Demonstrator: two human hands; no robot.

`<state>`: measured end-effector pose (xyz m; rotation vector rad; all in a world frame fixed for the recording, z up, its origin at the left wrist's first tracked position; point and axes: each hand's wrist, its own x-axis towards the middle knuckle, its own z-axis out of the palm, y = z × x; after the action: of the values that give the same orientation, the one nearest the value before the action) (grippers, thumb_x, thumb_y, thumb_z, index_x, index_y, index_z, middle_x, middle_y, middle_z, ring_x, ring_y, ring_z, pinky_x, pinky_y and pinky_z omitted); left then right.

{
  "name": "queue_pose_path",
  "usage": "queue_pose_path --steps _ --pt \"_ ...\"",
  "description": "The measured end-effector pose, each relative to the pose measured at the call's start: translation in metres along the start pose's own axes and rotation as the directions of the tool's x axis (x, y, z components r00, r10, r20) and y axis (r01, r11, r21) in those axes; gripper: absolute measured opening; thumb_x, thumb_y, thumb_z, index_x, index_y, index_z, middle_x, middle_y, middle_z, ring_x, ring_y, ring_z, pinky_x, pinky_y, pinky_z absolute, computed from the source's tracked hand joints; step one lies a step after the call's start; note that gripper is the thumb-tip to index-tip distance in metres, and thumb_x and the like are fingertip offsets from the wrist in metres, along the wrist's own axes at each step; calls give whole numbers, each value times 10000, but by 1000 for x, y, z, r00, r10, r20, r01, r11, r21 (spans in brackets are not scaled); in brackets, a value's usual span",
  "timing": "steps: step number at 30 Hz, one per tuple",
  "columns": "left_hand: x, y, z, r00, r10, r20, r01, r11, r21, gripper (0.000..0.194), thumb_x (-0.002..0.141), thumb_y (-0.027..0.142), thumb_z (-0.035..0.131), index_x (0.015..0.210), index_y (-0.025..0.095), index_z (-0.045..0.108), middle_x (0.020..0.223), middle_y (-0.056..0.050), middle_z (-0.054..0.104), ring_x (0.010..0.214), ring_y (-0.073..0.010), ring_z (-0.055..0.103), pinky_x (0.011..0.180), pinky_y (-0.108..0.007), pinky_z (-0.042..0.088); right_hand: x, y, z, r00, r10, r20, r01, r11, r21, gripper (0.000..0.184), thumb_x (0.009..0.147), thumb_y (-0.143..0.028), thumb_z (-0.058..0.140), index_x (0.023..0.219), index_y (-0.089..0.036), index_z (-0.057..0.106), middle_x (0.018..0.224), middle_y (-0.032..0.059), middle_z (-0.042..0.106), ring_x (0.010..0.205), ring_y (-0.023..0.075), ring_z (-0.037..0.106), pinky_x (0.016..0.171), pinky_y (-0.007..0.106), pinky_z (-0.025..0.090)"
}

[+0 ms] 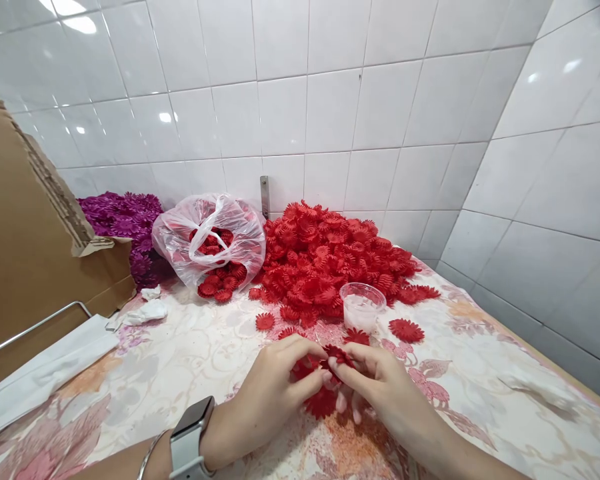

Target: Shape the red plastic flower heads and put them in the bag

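Observation:
A red fabric flower (338, 355) is pinched between the fingers of my right hand (380, 380), low over the table. My left hand (285, 377) is closed at the flower's left side, thumb and forefinger on its edge. Another red flower shows just below my hands, partly hidden by the fingers. Behind them stands a clear plastic cup (363, 308) with whitish contents. Single red flowers lie around it, one to the right (407, 330) and one to the left (265, 321). A large heap of red flowers (325, 260) rises behind the cup.
A tied translucent plastic bag (180, 233) with red flowers sits left of the heap, beside a purple flower pile (130, 220). A cardboard box (40, 253) stands at the left, near crumpled white paper (145, 313). A floral tablecloth (190, 360) covers the table against a tiled wall.

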<state>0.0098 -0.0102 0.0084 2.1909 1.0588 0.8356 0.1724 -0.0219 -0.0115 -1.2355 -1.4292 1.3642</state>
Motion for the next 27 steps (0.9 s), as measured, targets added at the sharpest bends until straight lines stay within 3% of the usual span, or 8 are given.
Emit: queue_pose_path --steps 7,10,18,23,25,27 --pt "0 -1 2 999 -19 42 21 998 -51 61 794 217 582 823 180 620 820 -13 667 742 -148 587 687 -228 418 2 6 -1 989 -116 -92 105 988 -117 369 718 -445 624 544 -196 416 458 -74 403 438 90 389 418 215 250" --pt "0 -1 1 999 -15 47 17 999 -46 64 797 225 583 799 173 619 789 -6 663 711 -135 579 662 -215 410 4 6 -2 990 -121 -78 112 988 -108 353 718 -430 626 553 -186 431 510 -74 355 478 86 348 440 216 238" --pt "1 -3 -1 996 2 90 9 992 -123 49 785 224 604 786 179 624 782 3 666 718 -132 582 673 -212 410 0 -2 1 998 -60 -24 60 998 2 400 720 -490 614 542 -189 421 486 -75 370 452 82 366 423 212 252" --pt "0 -1 -1 994 -23 103 44 979 -200 123 836 213 498 777 175 599 777 -9 636 725 -137 560 674 -234 408 -1 -3 2 1000 -11 19 10 1000 19 394 732 -525 587 577 -181 473 462 -60 463 400 75 408 376 200 252" --pt "1 -2 1 988 -96 125 138 913 -385 117 817 249 515 754 168 569 736 -7 620 694 -137 559 644 -240 409 -1 -4 2 999 -1 43 0 1000 20 386 734 -530 581 606 -179 487 453 -60 480 386 73 420 357 187 248" --pt "3 -4 3 964 -192 186 267 744 -613 115 766 259 562 715 161 529 685 -2 610 652 -138 575 614 -247 416 -1 -5 1 998 4 61 -6 1000 24 372 738 -521 582 630 -176 494 456 -59 493 392 75 445 351 174 258"
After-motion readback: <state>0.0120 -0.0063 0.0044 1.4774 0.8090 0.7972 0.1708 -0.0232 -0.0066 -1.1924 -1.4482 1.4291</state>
